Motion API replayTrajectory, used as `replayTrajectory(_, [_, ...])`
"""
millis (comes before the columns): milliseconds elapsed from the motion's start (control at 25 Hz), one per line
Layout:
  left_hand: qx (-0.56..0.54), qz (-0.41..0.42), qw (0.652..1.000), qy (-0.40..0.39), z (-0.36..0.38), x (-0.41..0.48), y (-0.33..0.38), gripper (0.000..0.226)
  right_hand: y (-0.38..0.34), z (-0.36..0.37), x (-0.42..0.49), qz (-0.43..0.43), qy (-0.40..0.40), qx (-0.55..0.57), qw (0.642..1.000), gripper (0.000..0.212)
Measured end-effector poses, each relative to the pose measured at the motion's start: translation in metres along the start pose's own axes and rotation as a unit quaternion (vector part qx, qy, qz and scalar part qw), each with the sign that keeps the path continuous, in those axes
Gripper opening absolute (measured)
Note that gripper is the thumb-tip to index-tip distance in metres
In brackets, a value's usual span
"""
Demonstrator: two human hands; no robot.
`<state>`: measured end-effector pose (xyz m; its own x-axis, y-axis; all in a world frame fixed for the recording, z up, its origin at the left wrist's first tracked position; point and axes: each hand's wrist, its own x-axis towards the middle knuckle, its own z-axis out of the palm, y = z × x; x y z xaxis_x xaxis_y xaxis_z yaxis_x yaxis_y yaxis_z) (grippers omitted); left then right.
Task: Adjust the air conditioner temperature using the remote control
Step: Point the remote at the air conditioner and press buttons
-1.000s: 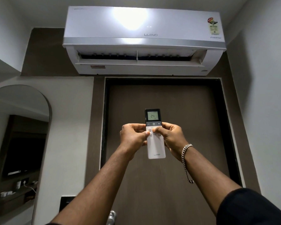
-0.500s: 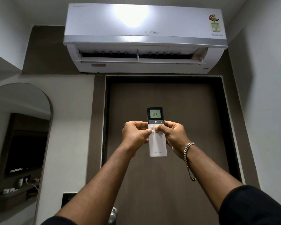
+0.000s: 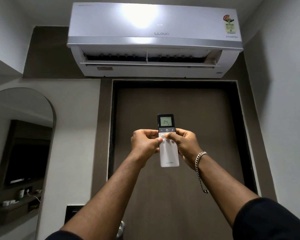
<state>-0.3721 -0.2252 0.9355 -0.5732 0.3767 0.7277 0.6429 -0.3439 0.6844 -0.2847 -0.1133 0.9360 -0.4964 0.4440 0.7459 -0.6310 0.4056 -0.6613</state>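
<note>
A white wall-mounted air conditioner [image 3: 154, 40] hangs above the door with its louvre open. Both arms are raised toward it, holding a slim white remote control [image 3: 169, 156] upright between them. The remote's dark top carries a lit screen reading 24, with minus, power and plus keys below it. My left hand [image 3: 145, 144] grips the remote's left edge, thumb on the lower-left buttons. My right hand [image 3: 184, 144] grips the right edge, its thumb lying across the button rows under the screen. A silver chain bracelet hangs on the right wrist.
A brown door [image 3: 177, 170] in a dark frame fills the space behind the remote, its handle [image 3: 121, 227] low in the middle. An arched mirror [image 3: 21, 153] is on the left wall. A dark switch panel [image 3: 73, 213] sits beside the door. White walls close in on both sides.
The view has shifted slightly, so the remote and air conditioner sit a little differently in frame. My right thumb has slid further left across the buttons. The display still reads 24.
</note>
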Motion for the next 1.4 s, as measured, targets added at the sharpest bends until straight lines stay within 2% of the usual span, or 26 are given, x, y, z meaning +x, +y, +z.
replayTrajectory(480, [0.009,-0.001,1.000,0.012,0.0023,-0.0014,0.0001,0.038,0.0024,0.0018,0.0011,0.015,0.005,0.002,1.000,0.014])
replayTrajectory(720, [-0.003,-0.005,1.000,0.004,-0.0022,-0.0023,-0.0008,0.039,0.0000,0.0008,0.0009,0.001,-0.021,0.010,1.000,0.017])
replayTrajectory(880, [0.004,0.003,1.000,0.001,-0.0038,-0.0034,-0.0006,0.039,0.0017,0.0019,0.0012,0.022,-0.014,0.016,1.000,0.021])
replayTrajectory(1040, [0.015,0.003,1.000,0.005,-0.0001,-0.0048,0.0018,0.038,0.0047,0.0039,0.0006,0.024,0.010,-0.006,1.000,0.034])
replayTrajectory(1240, [0.015,-0.004,1.000,0.015,0.0005,-0.0050,0.0034,0.039,0.0027,0.0053,-0.0005,0.027,0.012,0.008,1.000,0.012])
replayTrajectory(1400, [0.010,-0.006,1.000,0.013,-0.0015,-0.0048,0.0033,0.037,0.0001,0.0069,-0.0006,0.032,0.019,0.012,0.999,0.008])
